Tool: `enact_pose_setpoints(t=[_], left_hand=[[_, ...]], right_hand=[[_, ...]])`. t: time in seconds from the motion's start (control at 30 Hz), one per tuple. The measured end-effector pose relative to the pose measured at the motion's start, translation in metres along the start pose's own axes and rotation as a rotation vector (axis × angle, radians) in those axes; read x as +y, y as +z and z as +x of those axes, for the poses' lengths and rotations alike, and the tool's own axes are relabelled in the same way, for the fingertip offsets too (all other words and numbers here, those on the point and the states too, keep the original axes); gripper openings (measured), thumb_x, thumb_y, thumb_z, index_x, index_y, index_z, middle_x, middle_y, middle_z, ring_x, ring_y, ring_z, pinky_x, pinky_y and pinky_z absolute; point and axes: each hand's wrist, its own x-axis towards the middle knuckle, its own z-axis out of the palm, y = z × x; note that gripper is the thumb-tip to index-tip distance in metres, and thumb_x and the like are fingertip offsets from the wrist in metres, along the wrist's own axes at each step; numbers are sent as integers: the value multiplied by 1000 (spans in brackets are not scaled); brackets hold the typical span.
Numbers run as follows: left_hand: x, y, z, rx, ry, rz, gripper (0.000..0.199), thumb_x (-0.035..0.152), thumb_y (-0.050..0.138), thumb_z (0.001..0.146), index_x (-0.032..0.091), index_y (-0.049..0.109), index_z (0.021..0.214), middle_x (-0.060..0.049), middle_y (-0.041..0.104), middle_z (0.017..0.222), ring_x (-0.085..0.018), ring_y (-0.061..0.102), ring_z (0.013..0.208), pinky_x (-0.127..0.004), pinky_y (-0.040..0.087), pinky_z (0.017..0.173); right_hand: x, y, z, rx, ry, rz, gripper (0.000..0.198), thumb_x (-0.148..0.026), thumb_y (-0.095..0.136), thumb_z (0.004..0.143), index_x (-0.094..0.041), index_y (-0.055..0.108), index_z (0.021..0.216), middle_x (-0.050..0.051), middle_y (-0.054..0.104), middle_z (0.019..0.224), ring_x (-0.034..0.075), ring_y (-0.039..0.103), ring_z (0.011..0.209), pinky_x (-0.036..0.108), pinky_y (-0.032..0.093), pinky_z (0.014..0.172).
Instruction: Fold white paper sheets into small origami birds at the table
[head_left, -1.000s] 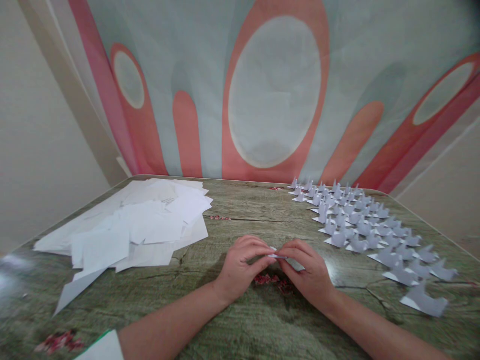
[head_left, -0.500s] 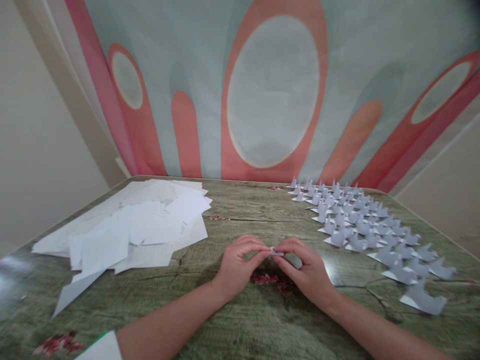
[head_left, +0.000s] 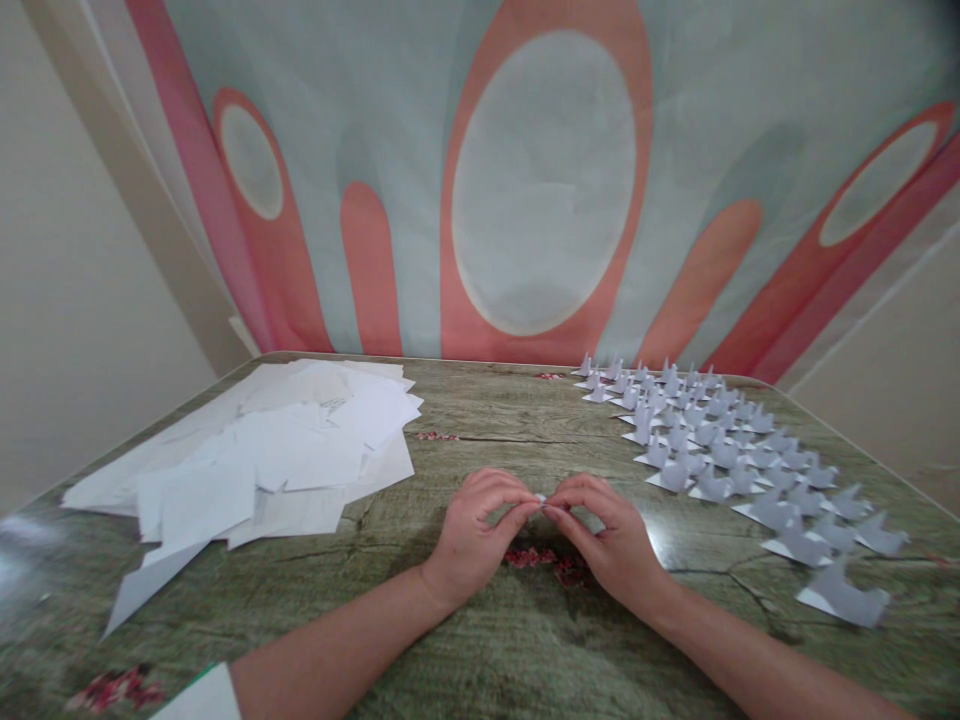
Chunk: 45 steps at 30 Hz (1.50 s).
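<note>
Between my fingertips is a small folded piece of white paper (head_left: 541, 500), mostly covered by the fingers. My left hand (head_left: 480, 525) pinches its left side with thumb and forefinger. From the right, my right hand (head_left: 606, 530) pinches the other side the same way, so the two hands almost meet. Both are held just above the wood-patterned table (head_left: 480, 640). Its exact folds are too small to make out.
A spread pile of white paper sheets (head_left: 300, 450) covers the left of the table. On the right stand rows of folded white paper birds (head_left: 724, 450), the nearest one (head_left: 844, 593) close to my right forearm. Behind the table hangs a patterned backdrop (head_left: 412, 250).
Less of the white paper shows between my fingertips now, as the fingers have closed in over it. Both hands stay in nearly the same place.
</note>
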Motion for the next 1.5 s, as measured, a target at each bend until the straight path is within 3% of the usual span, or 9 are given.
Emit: enact_pose_setpoints(t=[0.17, 0.6, 0.9, 1.2, 1.5], left_hand=[[1, 0, -1, 4, 20, 21, 9, 23, 60, 80, 19, 68, 79, -5, 67, 77, -17, 58, 79, -32, 44, 79], [-1, -2, -2, -27, 10, 65, 9, 25, 61, 80, 20, 69, 79, -3, 67, 74, -16, 58, 75, -30, 42, 76], [-1, 1, 0, -59, -40, 42, 12, 28, 68, 73, 18, 66, 78, -3, 66, 77, -17, 57, 78, -31, 40, 79], [-2, 3, -1, -77, -28, 69, 13, 29, 64, 77, 18, 66, 72, -3, 66, 73, -16, 58, 74, -31, 40, 78], [-6, 0, -3, -96, 40, 193, 15, 33, 59, 81, 20, 66, 80, -2, 68, 80, -16, 59, 81, -32, 38, 81]], right_hand=[[1, 0, 2, 29, -115, -150, 9, -24, 55, 84, -22, 62, 78, 2, 63, 71, 17, 56, 72, 34, 37, 71], [5, -6, 6, -30, -238, -287, 9, -26, 55, 84, -22, 61, 79, 1, 64, 75, 15, 56, 73, 33, 33, 71], [4, -2, 1, -29, -191, -244, 10, -21, 49, 87, -20, 51, 77, 1, 58, 73, 16, 52, 73, 33, 33, 70], [5, -1, -2, -18, -206, -230, 7, -20, 49, 86, -20, 52, 79, 1, 59, 74, 16, 53, 74, 33, 34, 71], [6, 0, -3, 1, -194, -247, 6, -19, 51, 85, -20, 52, 79, 0, 58, 73, 16, 52, 72, 33, 33, 71]])
